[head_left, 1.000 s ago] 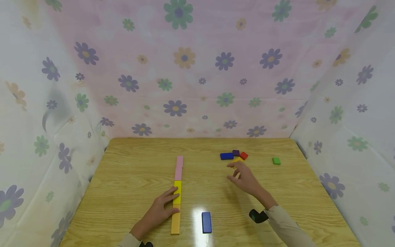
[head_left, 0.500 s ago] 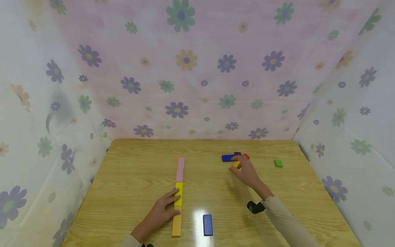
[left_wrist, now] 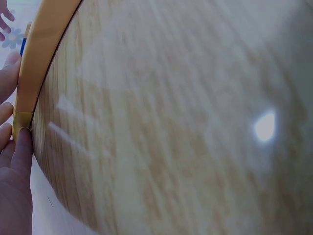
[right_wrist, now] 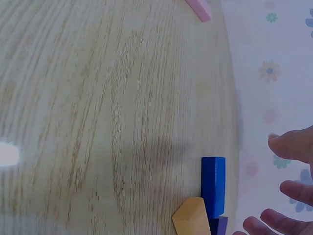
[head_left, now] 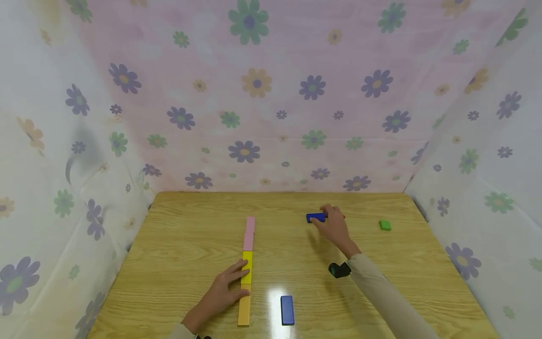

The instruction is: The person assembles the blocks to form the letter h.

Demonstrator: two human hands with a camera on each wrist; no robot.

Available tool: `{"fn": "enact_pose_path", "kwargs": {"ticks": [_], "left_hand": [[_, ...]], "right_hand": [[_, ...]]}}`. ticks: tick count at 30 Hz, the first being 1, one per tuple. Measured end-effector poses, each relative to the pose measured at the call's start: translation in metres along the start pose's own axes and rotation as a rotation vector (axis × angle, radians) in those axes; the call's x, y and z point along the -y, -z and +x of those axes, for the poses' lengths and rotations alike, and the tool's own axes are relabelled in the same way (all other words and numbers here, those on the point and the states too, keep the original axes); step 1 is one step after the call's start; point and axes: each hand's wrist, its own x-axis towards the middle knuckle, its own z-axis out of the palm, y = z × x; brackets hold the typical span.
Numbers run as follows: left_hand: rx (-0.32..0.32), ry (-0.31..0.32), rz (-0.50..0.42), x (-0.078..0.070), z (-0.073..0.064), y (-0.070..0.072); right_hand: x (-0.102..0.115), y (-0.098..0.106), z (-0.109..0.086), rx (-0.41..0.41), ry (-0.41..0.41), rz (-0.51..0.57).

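Note:
My left hand (head_left: 219, 292) rests on a straight row of blocks, its fingertips touching the yellow block (head_left: 247, 278) and the thumb at the orange block (head_left: 243, 310). Pink blocks (head_left: 249, 241) form the row's far end. In the left wrist view, fingers (left_wrist: 22, 152) lie along the row's side. Over the cluster at the back right hovers my right hand (head_left: 334, 227), thumb and fingers apart, holding nothing. Below it lie a blue block (right_wrist: 212, 186), an orange-yellow block (right_wrist: 191, 218) and a purple block (right_wrist: 220, 225); the hand mostly hides a red one in the head view.
A second blue block (head_left: 287, 310) lies near the table's front edge, right of the row. A small green block (head_left: 385, 225) sits alone at the right. Flowered cloth (head_left: 271, 117) walls enclose the wooden table (head_left: 190, 235) at the back and sides.
My right hand has moved forward over the cluster, its thumb now appearing over the blue block and hiding the orange-yellow and purple ones. The left hand has stayed on the row.

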Motion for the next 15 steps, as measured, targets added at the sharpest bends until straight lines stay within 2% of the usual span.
{"fn": "enact_pose_path", "kwargs": {"ticks": [6,15], "left_hand": [[0.012,0.022,-0.006,-0.002,0.0,0.001],[0.013,0.022,-0.008,-0.003,0.0,0.001]], "right_hand": [[-0.007,-0.01,0.014,-0.001,-0.092,-0.012],[-0.013,-0.024,0.027,-0.018,-0.206,-0.172]]}}
